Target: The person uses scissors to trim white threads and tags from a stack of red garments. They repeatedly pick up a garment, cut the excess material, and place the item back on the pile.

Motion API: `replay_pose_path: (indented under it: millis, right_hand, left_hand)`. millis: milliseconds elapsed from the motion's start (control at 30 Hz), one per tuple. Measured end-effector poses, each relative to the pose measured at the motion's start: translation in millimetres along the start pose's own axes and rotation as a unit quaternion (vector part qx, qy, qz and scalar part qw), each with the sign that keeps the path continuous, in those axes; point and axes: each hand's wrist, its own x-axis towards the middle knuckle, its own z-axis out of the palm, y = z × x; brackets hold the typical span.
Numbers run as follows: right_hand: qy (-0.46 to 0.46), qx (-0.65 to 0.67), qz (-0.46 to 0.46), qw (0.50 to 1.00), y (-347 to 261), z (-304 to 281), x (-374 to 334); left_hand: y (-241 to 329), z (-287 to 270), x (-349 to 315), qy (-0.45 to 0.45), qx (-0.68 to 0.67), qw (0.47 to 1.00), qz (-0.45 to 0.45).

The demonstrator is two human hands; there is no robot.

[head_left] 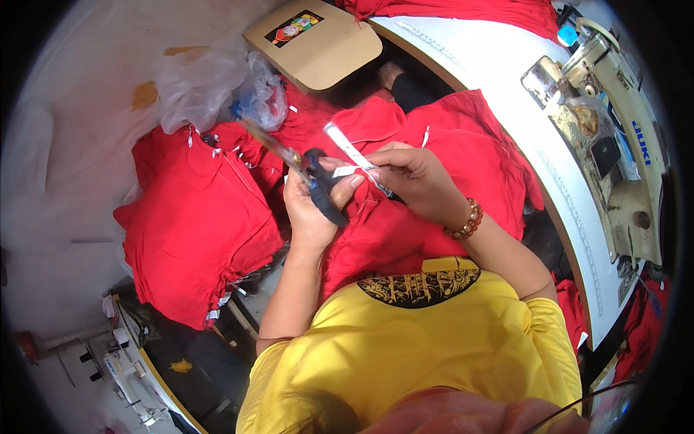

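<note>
Scissors with black handles rest in my left hand, their blades pointing up and to the left. The fingertips of that hand also meet a white label strip. My right hand pinches the same strip near its lower end, close to the left fingertips. Beneath both hands, red fabric lies spread over my lap, and a bit of it shows between the fingers. How the strip joins the fabric is hidden by the fingers.
To the left is a pile of red garments, with clear plastic bags behind it. A cardboard piece stands at the far side. On the right, a white table carries a sewing machine. Another machine is at lower left.
</note>
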Motion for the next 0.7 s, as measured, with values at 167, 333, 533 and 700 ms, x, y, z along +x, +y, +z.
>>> replay_pose_path:
  millis: [167,333,533,700]
  right_hand:
    - [-0.023,-0.189,-0.078,0.979,-6.6,-1.1,-2.6]
    - [0.031,-0.094,-0.051,0.994,-4.8,6.8,-6.8]
    - [0.006,-0.095,-0.044,0.994,-11.7,3.1,-9.0]
    - [0.034,-0.106,-0.086,0.990,-13.3,2.8,-7.4]
  left_hand:
    - [-3.8,1.6,-5.7,0.003,-0.052,0.999,-0.001]
    - [-14.8,-0.4,-10.0,-0.011,-0.028,0.999,0.026]
    - [-10.9,8.8,-10.7,0.025,0.007,0.991,0.130]
    - [-12.0,4.8,-11.5,-0.002,0.027,0.992,0.122]
